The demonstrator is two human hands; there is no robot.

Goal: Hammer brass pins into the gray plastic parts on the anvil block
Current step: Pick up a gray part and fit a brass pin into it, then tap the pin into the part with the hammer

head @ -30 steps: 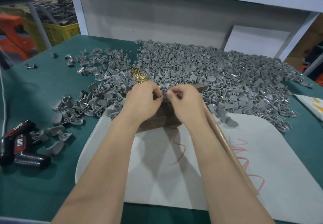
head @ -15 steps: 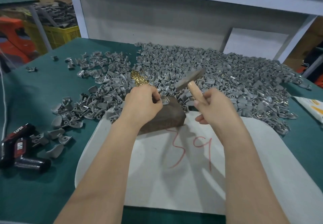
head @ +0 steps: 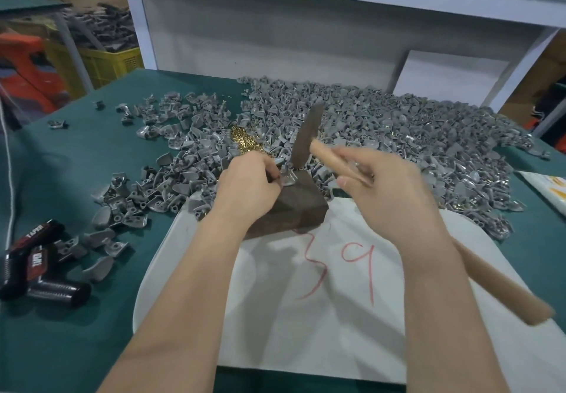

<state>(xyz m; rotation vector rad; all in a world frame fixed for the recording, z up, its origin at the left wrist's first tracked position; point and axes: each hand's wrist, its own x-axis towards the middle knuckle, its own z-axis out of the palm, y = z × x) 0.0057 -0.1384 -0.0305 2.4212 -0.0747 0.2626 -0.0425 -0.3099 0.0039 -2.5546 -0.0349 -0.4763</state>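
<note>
Hammer [head: 306, 138]: head lower than half a second ago, upright, face down at gray part [head: 288, 178] atop anvil block [head: 300, 208]. Handle [head: 490, 276] long axis runs near-right. Right hand [head: 392, 196] fingers wrap handle; left hand [head: 248, 184] fingers pinch gray part.

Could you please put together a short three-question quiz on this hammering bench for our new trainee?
1. True or false: the right hand grips the hammer by its wooden handle.
2. What does the left hand pinch on top of the anvil block? A) a gray part B) a black tube C) a yellow crate
3. Fill in: the heap of brass pins lies just beyond the ____ hand.
Key: 1 true; 2 A; 3 left.
</note>
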